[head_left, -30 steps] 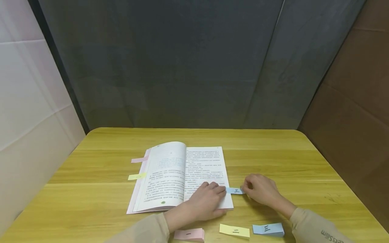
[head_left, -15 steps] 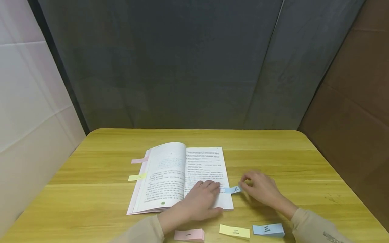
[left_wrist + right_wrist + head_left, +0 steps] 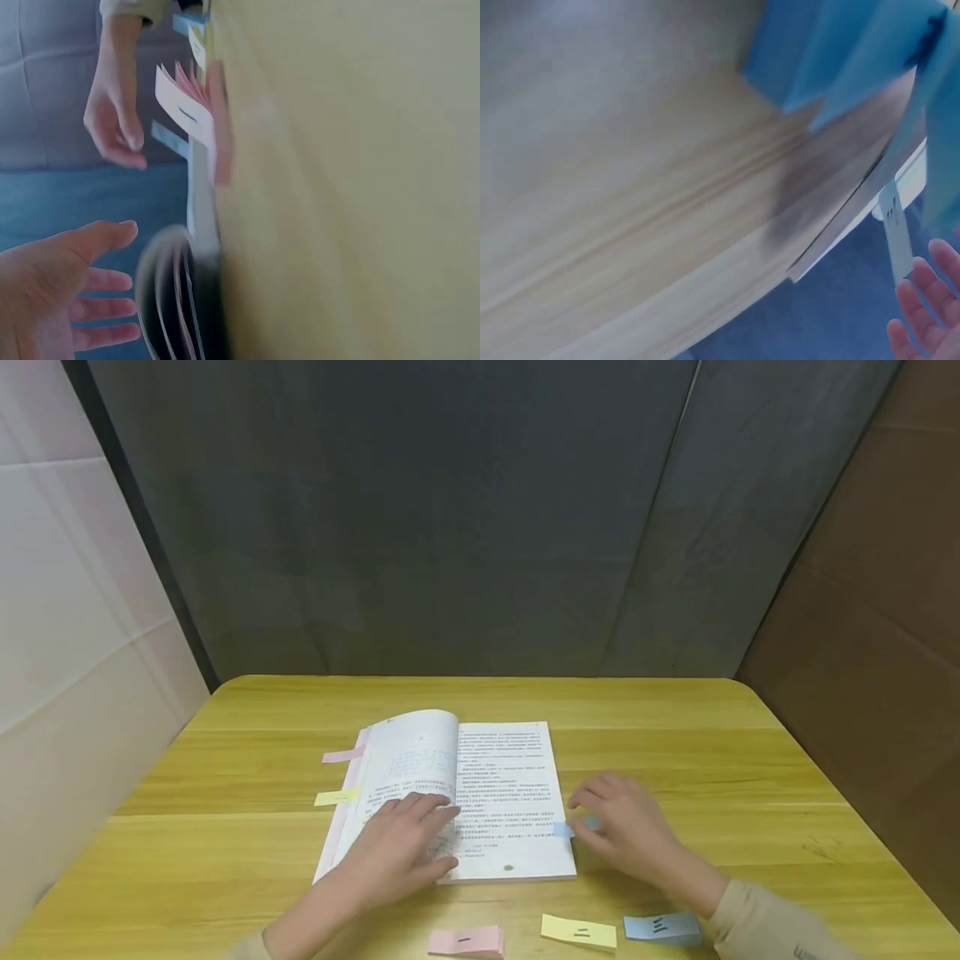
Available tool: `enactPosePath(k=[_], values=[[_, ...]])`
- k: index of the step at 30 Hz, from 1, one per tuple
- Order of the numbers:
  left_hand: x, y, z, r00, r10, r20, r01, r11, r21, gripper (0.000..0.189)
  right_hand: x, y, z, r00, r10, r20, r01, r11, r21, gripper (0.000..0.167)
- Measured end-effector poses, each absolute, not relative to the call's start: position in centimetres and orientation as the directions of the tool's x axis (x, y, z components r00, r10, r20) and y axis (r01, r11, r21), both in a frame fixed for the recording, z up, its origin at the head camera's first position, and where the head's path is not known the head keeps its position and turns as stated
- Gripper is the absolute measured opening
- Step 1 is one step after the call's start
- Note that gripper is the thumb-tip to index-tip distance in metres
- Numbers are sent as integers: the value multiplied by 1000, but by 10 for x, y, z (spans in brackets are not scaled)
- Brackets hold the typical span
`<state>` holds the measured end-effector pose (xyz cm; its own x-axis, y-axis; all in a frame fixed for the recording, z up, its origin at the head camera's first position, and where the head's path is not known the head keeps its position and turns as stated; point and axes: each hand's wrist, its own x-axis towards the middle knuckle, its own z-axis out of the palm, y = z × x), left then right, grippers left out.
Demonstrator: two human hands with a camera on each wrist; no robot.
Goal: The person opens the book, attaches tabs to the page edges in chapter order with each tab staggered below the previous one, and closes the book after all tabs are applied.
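Observation:
An open book (image 3: pixel 517 777) lies on the table, its left pages bulging up. My left hand (image 3: pixel 397 843) is over the left page near the spine; in the left wrist view its fingers (image 3: pixel 105 307) are spread and hold nothing. Whether they touch the page I cannot tell. A blue sticky tab (image 3: pixel 562 830) sticks out from the right page's edge. My right hand (image 3: pixel 618 822) hovers over that tab's outer end and partly hides it. In the right wrist view its fingers (image 3: pixel 922 292) look loosely extended, close to the marked tab (image 3: pixel 895 225).
Pink (image 3: pixel 343 756) and yellow (image 3: pixel 337 797) tabs stick out from the book's left side. Along the near table edge lie a pink pad (image 3: pixel 467 941), a yellow pad (image 3: pixel 579 932) and a blue pad (image 3: pixel 662 928), each marked with strokes. A dark curtain (image 3: pixel 450 527) hangs behind the table.
My left hand has moved left from the right page to the left page. The right hand no longer pinches beside the blue tab; its fingers have loosened and shifted slightly left over it.

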<state>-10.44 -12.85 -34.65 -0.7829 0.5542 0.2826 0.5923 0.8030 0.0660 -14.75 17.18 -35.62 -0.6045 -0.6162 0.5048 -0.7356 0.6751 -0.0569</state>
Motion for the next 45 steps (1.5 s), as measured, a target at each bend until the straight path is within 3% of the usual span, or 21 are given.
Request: enactPosePath(k=[6, 13, 22, 32, 35, 39, 45], values=[[-92, -158, -352, -803, 493, 335, 519, 855, -13, 59, -141, 163, -359, -635, -662, 399, -728, 686, -20, 24], [-85, -175, -360, -845, 479, 239, 472, 877, -87, 72, -136, 156, -365, -659, -696, 285, -724, 690, 10, 32], [-83, -180, -368, -827, 487, 282, 471, 873, -127, 46, -134, 155, -371, -654, -713, 255, -729, 683, 42, 35], [-74, -197, -363, -828, 464, 316, 447, 885, -128, 40, -134, 157, -372, -660, -710, 246, -726, 687, 32, 33], [-72, -203, -359, -787, 477, 392, 474, 873, -112, 32, -134, 157, -372, -661, -709, 245, -727, 686, 25, 32], [-74, -208, -352, -670, 506, 543, 546, 832, -102, 21, -134, 157, -372, -663, -707, 246, -726, 688, 19, 32], [-80, -205, -341, -485, 482, 729, 620, 778, -102, 34, -132, 156, -371, -658, -709, 253, -730, 683, 16, 31]])
